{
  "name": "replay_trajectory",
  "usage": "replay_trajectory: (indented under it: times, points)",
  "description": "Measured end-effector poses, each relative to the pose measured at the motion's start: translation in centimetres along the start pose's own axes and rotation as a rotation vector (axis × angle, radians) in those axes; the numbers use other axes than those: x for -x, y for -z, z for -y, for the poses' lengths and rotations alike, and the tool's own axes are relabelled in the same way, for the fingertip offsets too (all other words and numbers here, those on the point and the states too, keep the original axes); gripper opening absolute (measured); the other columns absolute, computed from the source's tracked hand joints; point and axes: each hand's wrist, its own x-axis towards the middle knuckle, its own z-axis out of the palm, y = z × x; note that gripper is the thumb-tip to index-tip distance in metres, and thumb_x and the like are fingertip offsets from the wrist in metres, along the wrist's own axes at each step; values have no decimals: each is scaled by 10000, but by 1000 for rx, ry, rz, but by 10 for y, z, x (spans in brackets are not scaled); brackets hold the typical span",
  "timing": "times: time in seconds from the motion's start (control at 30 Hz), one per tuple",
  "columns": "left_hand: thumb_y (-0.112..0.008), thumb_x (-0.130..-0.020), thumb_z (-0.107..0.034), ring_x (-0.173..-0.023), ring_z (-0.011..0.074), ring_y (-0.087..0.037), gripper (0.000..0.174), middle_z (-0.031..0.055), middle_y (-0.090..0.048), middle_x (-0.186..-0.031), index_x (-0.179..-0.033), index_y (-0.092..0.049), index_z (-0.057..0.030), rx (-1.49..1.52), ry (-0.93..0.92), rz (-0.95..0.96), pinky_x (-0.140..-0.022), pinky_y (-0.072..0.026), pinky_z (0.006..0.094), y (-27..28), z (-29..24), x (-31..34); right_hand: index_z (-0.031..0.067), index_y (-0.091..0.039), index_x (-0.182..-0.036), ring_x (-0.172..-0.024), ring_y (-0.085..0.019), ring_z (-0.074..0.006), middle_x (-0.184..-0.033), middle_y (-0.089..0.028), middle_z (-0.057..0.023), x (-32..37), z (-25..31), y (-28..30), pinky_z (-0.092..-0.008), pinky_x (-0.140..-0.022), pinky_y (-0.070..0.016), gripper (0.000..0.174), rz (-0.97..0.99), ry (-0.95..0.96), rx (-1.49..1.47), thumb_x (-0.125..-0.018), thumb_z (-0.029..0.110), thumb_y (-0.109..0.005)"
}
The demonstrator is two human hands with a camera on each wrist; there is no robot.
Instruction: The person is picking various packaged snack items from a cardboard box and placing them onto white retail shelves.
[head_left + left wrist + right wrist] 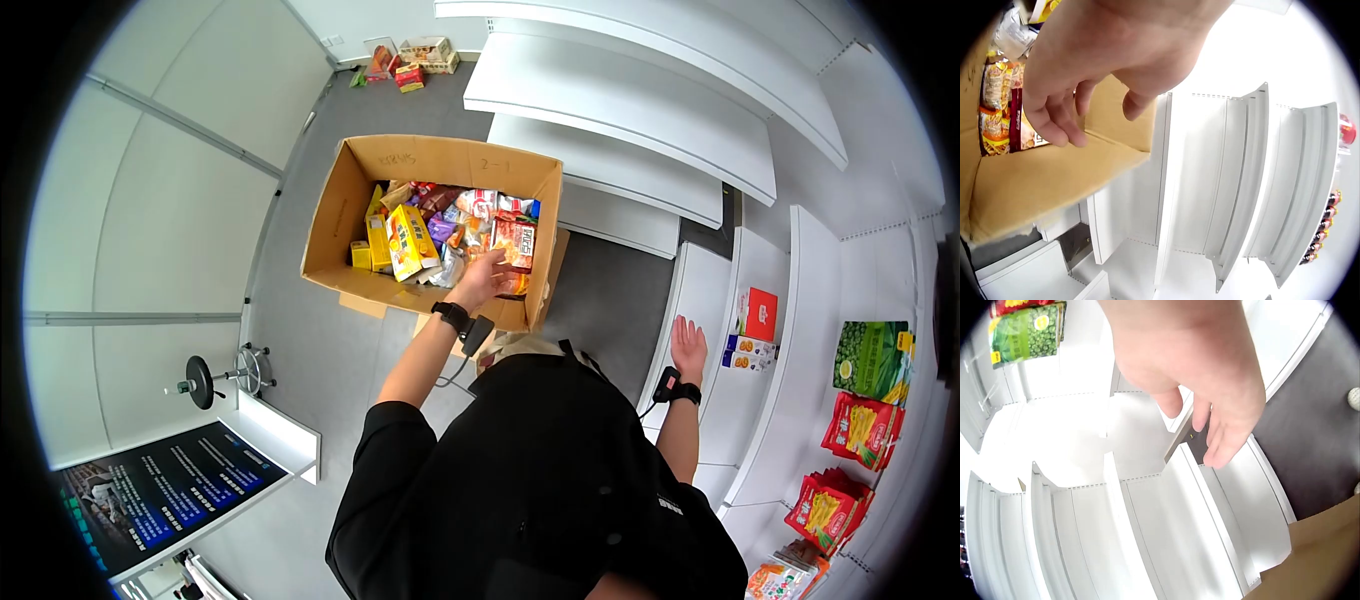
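A large cardboard box (440,160) stands open, full of snack packs. My left hand (482,280) reaches over its near right part, beside a red package (515,240). In the left wrist view the fingers of that hand (1110,62) bend loosely above the dark red package (1025,128) and nothing is seen between them; whether they touch it cannot be told. Yellow boxes (408,242) lie in the box's left part. My right hand (688,348) hangs apart from the box, by the low white shelf, and the right wrist view shows it (1191,369) empty with relaxed fingers.
White shelves (620,100) rise behind and right of the box. Red and green bags (872,360) hang at the far right, near a red box (757,313) on a shelf. A round stool (199,382) and a dark display board (170,495) are at the left.
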Motion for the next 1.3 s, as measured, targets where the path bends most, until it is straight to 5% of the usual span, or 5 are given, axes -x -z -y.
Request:
replay_trajectory:
  times: [0.7, 1.0, 1.1, 1.23, 1.3]
  points:
    - [-516, -877, -315, -979, 311, -520, 402, 90, -425, -1224, -1232, -425, -149, 308, 32, -549, -753, -515, 444, 166, -67, -78, -21, -319, -1320, -1248, -385, -345, -1325, -384, -227, 4, -65, -68, -455, -1044, -363, 458, -127, 20, 77, -940, 202, -446]
    - [-593, -818, -160, -777, 211, -605, 165, 72, -605, -848, -959, -605, -76, 532, -79, -868, -613, -493, 298, 184, -64, -94, -21, -328, -1307, -1222, -410, -341, -1301, -400, -222, 1, -80, -45, -454, -1030, -378, 458, -138, 9, 84, -932, 207, -460]
    - [-660, -750, -120, -764, 259, -641, 143, 110, -657, -836, -882, -644, -66, -1514, -287, -903, -636, -515, 328, 192, -54, -70, -23, -327, -1305, -1212, -419, -337, -1287, -408, -217, 0, -81, -46, -451, -1026, -382, 465, -132, 19, 118, -929, 213, -465]
    - [-661, -734, -86, -803, 291, -648, 131, 137, -669, -863, -861, -661, -55, -1411, -333, -955, -694, -518, 349, 202, -56, -67, -24, -342, -1293, -1213, -421, -335, -1276, -419, -213, 4, -81, -54, -452, -1025, -383, 463, -128, 8, 109, -923, 218, -478]
    - [-602, -773, -122, -756, 288, -641, 162, 169, -662, -857, -861, -652, 4, -725, -369, -1036, -672, -506, 350, 197, -65, -64, -25, -353, -1282, -1215, -421, -335, -1278, -420, -210, 8, -83, -59, -452, -1026, -381, 460, -149, 9, 120, -916, 220, -488]
